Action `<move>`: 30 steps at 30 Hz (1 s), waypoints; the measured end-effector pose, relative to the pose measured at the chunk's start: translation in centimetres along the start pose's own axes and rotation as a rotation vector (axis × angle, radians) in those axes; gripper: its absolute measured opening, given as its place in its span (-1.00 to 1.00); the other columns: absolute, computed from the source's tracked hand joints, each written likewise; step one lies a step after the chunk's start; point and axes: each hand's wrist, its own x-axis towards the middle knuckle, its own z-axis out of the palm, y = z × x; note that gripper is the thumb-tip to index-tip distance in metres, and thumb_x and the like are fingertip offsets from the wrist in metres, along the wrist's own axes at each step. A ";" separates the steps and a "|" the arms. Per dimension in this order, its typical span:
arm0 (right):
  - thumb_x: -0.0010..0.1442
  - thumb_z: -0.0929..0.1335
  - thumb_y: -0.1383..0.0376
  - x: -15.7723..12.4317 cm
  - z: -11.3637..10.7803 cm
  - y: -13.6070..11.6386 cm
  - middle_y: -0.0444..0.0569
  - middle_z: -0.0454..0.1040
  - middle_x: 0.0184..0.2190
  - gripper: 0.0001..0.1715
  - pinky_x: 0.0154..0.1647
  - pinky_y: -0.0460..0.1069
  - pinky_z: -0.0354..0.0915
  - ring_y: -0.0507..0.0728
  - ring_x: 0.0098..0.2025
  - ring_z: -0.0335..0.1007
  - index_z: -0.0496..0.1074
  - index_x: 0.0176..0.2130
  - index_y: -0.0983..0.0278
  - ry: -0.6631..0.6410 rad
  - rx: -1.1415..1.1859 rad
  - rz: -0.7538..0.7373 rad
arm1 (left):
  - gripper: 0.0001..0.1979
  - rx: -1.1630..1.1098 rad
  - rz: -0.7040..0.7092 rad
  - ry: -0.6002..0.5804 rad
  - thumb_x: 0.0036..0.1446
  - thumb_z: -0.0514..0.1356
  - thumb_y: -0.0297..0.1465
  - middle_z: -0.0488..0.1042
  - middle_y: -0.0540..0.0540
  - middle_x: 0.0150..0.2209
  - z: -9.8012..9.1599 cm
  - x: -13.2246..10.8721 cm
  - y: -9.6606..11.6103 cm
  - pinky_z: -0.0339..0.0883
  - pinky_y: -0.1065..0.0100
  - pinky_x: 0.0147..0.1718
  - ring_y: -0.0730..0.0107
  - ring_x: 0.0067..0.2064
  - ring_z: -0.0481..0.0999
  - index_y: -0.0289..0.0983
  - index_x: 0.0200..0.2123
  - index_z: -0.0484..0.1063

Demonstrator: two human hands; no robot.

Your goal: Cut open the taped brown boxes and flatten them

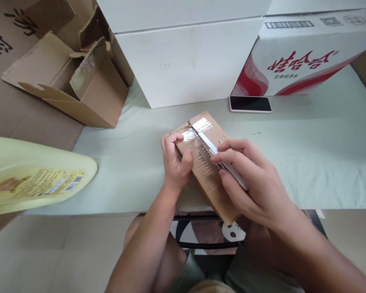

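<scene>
A small brown cardboard box (213, 183) lies slanted on the cloth-covered table, its near corner reaching past the front edge. Clear shiny tape covers part of its top, where a seam runs lengthwise. My left hand (175, 160) grips the box's left side near the far end, fingers curled over the edge. In my right hand (251, 175) is a box cutter (209, 143), its handle partly hidden by my fingers. The pale blade lies along the seam, with its tip near the tape.
Behind stand a white box (189, 65) and a red-and-white carton (301, 61), with a phone (250, 104) lying before them. Open cardboard boxes (103, 89) are at the back left. A pale yellow bottle (39, 175) is at the left, and green cloth (308, 154) covers the table.
</scene>
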 end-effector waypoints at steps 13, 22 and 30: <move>0.29 0.24 0.49 0.2 0.3 0.0 0.19 0.56 0.15 -0.80 0.03 0.04 0.52 0.19 0.19 0.57 0.37 -0.16 0.25 -0.113 0.097 -0.045 | -0.51 -0.013 0.016 -0.006 0.25 0.18 0.14 0.32 -0.14 -0.08 0.0 0.0 -0.1 0.31 0.00 0.14 0.05 0.07 0.38 -0.11 -0.02 0.34; 0.27 0.25 0.48 0.6 1.0 -0.3 0.11 0.60 0.09 -0.82 -0.13 0.07 0.48 0.20 -0.07 0.60 0.36 -0.31 0.25 -0.107 0.013 -0.041 | -0.44 0.000 -0.032 -0.022 0.21 0.17 0.21 0.31 -0.14 -0.07 0.0 0.1 0.3 0.34 0.04 0.08 0.06 0.06 0.38 -0.12 -0.03 0.33; 0.26 0.27 0.50 0.4 1.1 -0.2 0.05 0.61 0.02 -0.79 -0.14 0.10 0.45 0.19 -0.14 0.56 0.30 -0.33 0.21 -0.085 0.013 -0.058 | -0.47 -0.030 -0.032 -0.006 0.22 0.18 0.20 0.33 -0.14 -0.08 0.1 0.0 0.2 0.33 0.01 0.10 0.03 0.07 0.38 -0.10 -0.04 0.34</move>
